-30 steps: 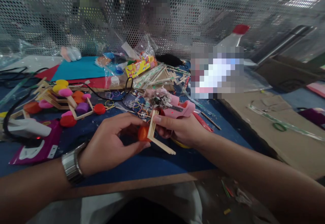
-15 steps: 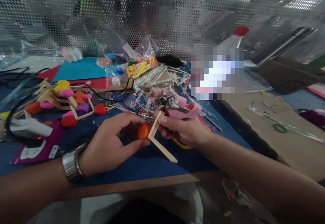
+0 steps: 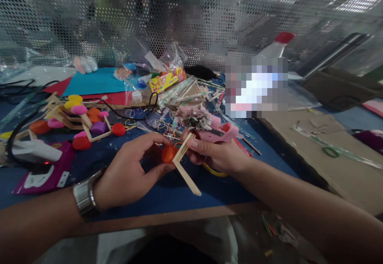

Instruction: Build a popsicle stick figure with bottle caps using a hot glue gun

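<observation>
My left hand (image 3: 128, 172) is closed on an orange bottle cap (image 3: 168, 154), thumb below and fingers behind it. The cap's right side meets the corner of a V-shaped piece of stacked wooden craft sticks (image 3: 188, 177). My right hand (image 3: 214, 150) pinches the upper arm of this V between thumb and fingers; the other arm slants down to the right. Just behind my right hand lies a pink scissors-like tool (image 3: 226, 130), with a crumpled, dirty wad (image 3: 194, 118) beside it. A yellow ring (image 3: 214, 171) shows partly beneath the right hand.
At left stand assembled craft sticks with coloured caps (image 3: 98, 127), near a purple device (image 3: 61, 162) with a black cable. Loose sticks (image 3: 197, 90), rubber bands and a yellow box (image 3: 164, 81) lie behind the hands. Cardboard (image 3: 299, 144) covers the right side.
The stick V and orange cap have shifted slightly left, and the V's lower end has swung down and left. Both hands keep their grip.
</observation>
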`<control>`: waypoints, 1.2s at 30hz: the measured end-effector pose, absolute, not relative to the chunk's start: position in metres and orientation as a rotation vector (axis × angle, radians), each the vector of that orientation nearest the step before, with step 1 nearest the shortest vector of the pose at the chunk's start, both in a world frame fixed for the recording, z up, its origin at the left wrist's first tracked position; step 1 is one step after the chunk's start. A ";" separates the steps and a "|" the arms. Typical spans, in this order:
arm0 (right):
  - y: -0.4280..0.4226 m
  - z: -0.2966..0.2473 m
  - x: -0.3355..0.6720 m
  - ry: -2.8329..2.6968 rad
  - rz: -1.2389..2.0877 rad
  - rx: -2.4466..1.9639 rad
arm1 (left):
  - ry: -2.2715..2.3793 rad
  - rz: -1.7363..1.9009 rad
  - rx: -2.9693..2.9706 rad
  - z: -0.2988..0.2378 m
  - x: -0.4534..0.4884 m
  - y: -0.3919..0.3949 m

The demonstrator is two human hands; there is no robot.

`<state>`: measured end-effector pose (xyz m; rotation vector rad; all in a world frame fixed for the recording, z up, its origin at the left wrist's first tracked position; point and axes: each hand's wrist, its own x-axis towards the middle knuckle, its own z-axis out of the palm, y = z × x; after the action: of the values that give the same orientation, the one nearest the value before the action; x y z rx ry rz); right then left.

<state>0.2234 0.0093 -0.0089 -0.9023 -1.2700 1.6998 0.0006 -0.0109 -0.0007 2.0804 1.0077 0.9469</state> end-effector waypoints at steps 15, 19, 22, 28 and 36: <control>0.010 -0.008 0.225 -1.293 1.692 -0.928 | 0.891 0.981 2.108 -0.004 -0.003 -0.012; 0.010 -0.010 0.226 -1.335 1.672 -0.904 | 0.849 0.955 2.077 -0.004 -0.004 -0.010; 0.010 -0.010 0.227 -1.359 1.692 -0.889 | 0.876 0.957 2.100 -0.001 -0.003 -0.010; 0.009 -0.010 0.227 -1.315 1.768 -0.873 | 0.905 0.993 2.130 0.004 -0.003 -0.010; 0.010 -0.015 0.229 -1.354 1.735 -0.838 | 0.925 1.008 2.153 0.004 -0.005 -0.009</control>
<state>0.2292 0.0102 -0.0148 -0.8380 -1.3538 1.7345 -0.0048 -0.0091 0.0043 2.1528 0.9251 1.0085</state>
